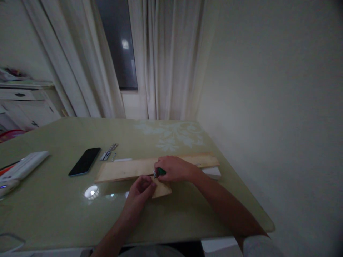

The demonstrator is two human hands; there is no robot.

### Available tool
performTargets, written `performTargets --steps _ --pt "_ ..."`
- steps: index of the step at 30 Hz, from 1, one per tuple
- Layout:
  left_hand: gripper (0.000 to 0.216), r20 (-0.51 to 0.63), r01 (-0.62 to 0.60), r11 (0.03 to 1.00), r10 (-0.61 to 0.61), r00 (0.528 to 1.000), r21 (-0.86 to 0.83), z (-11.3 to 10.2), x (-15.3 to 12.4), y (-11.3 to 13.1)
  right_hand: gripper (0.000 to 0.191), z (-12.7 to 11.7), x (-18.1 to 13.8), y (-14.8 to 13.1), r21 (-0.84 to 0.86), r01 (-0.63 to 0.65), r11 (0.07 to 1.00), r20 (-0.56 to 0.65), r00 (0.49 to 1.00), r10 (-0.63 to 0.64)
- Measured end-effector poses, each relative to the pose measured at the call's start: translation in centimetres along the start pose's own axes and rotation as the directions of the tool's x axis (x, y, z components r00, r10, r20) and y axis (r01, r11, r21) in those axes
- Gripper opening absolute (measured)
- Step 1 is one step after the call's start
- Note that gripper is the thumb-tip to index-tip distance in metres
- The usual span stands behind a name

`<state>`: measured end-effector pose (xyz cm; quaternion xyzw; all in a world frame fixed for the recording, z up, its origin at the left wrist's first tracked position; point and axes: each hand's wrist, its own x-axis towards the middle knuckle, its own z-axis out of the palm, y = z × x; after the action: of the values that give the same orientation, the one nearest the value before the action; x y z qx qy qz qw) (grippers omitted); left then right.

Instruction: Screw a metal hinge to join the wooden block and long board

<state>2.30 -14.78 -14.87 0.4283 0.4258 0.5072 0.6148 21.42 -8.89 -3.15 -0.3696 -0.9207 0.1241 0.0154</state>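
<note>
My right hand [174,167] is closed around a green-handled screwdriver [161,171], its fingers hiding most of it. A small bit of shiny metal [154,174] shows beside the handle; I cannot tell if it is a hinge. Just left of it, my left hand [142,187] pinches the edge of a small wooden piece [162,189], which juts toward me from a long wooden board [123,169]. The board lies across the table under my right hand. Where the two pieces meet is mostly covered by my fingers.
Metal hinges [108,152] lie beyond the board's left end, near a black phone [85,161]. A white power strip [26,166] rests at far left. A white block [212,172] sits under the board's right end. The wall [268,107] borders the table [80,221] on the right.
</note>
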Motion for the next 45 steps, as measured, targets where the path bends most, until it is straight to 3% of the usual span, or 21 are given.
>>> performTargets --steps 4,14,20,33,37,39,41,42,45 --pt "0.047 0.007 -0.032 0.999 0.032 0.999 0.009 0.1 -0.1 0.1 0.016 0.9 0.9 -0.3 -0.029 0.054 0.998 -0.015 0.998 -0.055" --pt "0.049 0.008 -0.014 0.998 0.013 1.0 0.056 0.4 -0.3 0.7 0.016 0.2 0.5 -1.9 -0.177 -0.043 0.983 -0.002 0.999 0.044" --pt "0.049 0.011 -0.033 0.998 0.032 0.999 0.062 0.7 -0.4 1.0 0.018 0.7 0.7 -2.2 -0.231 -0.021 0.973 0.007 1.0 0.023" --pt "0.05 0.017 -0.035 0.997 0.034 0.999 0.07 0.6 -0.3 0.6 0.017 0.7 0.5 -2.4 -0.212 -0.006 0.977 -0.001 1.0 0.006" --pt "0.049 0.009 -0.054 0.996 0.054 0.999 0.077 0.4 -0.2 0.2 0.013 0.5 0.6 -1.9 -0.152 -0.004 0.988 -0.038 0.999 -0.002" --pt "0.05 0.011 -0.039 0.997 0.038 0.999 0.068 0.3 -0.1 0.1 0.015 -0.4 0.3 -1.5 -0.057 0.014 0.998 -0.114 0.993 -0.02" --pt "0.049 0.005 -0.036 0.997 0.035 0.999 0.075 0.3 -0.1 0.0 0.019 -1.6 -0.3 -1.2 0.173 0.083 0.982 -0.328 0.944 -0.022" --pt "0.048 -0.003 -0.04 0.996 0.041 0.999 0.082 0.3 -0.1 0.0 0.023 -2.2 -0.7 -1.2 0.318 0.162 0.934 -0.464 0.886 0.005" --pt "0.048 -0.027 -0.043 0.995 0.046 0.999 0.086 0.5 -0.2 0.3 0.034 -3.2 -1.3 -1.8 0.59 0.53 0.61 -0.75 0.639 0.171"
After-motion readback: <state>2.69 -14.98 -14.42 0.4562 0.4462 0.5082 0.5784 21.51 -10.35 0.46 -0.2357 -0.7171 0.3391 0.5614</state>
